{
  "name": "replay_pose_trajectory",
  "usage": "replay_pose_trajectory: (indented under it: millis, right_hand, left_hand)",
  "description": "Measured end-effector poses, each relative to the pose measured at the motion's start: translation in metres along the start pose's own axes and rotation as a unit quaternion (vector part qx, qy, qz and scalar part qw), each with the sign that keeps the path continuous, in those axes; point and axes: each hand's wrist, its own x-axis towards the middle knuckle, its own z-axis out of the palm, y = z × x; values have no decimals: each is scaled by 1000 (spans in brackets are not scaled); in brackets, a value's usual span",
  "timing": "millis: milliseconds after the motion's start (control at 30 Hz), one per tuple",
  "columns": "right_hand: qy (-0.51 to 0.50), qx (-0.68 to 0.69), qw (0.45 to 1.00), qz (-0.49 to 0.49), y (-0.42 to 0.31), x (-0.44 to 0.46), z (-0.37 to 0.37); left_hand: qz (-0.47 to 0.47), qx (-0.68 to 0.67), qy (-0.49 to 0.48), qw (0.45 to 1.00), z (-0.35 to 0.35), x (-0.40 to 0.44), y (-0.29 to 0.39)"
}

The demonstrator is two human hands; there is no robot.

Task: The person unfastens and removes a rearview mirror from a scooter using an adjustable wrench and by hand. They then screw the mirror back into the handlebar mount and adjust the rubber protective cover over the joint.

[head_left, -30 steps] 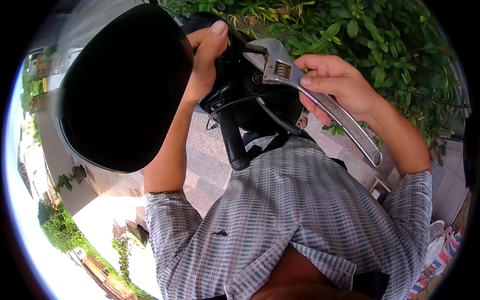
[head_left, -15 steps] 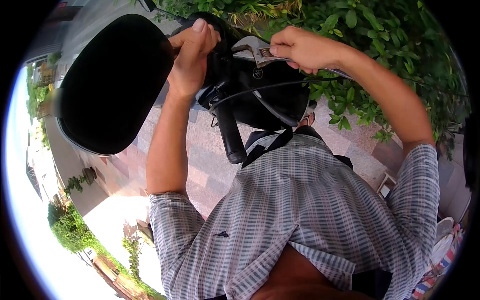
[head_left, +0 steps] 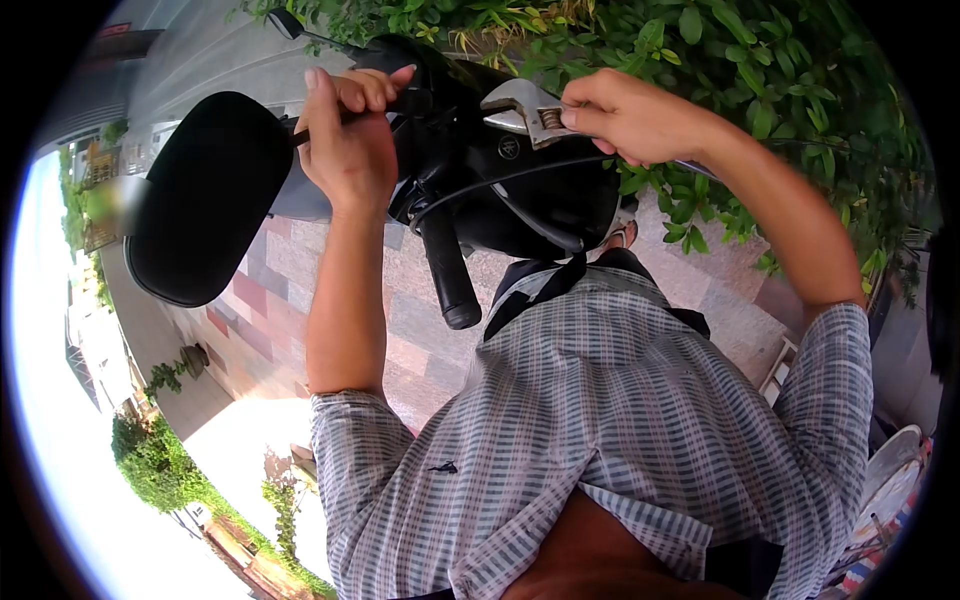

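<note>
My left hand point(head_left: 350, 145) is closed around the dark stem of a rear-view mirror point(head_left: 205, 200), whose black back faces me at the left. My right hand point(head_left: 635, 115) grips an adjustable wrench point(head_left: 522, 105) by its neck, thumb beside the adjusting screw. The wrench's silver jaws point left, above the front of a black scooter point(head_left: 540, 195). Whether the jaws touch any part of it I cannot tell. Just below my left hand, the black handlebar grip point(head_left: 450, 275) points toward me. A black cable point(head_left: 510, 182) arches across the scooter's front.
Leafy green bushes point(head_left: 730, 60) crowd the far right, close to my right forearm. A second mirror point(head_left: 285, 22) stands at the scooter's far side. Paving tiles point(head_left: 400, 300) lie beneath, and a sandalled foot point(head_left: 622, 237) shows beside the scooter.
The mirror has swung away from me and now looks smaller. My left hand has turned with it and shifted slightly left. My right hand and the wrench have moved a little right and closer.
</note>
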Motion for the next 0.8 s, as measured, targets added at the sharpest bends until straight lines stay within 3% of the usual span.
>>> replay_pose_trajectory:
  millis: [100, 233, 467, 567, 600, 800]
  right_hand:
    - [19, 22, 1000, 0, 5, -11, -1]
    - [36, 32, 999, 13, 19, -22, -1]
    - [72, 67, 995, 18, 30, -34, 6]
    - [86, 80, 993, 13, 29, -38, 8]
    - [85, 83, 993, 11, 31, -40, 9]
    - [91, 106, 990, 14, 42, -51, 14]
  left_hand:
    - [-69, -14, 265, 962, 11, -8, 19]
    - [-53, -43, 315, 947, 7, 1, 22]
    - [-194, -27, 246, 949, -47, 49, 8]
    - [-285, 4, 136, 949, -69, 72, -2]
    - [-283, 7, 154, 947, -57, 73, -2]
    - [-388, 70, 56, 917, -49, 96, -4]
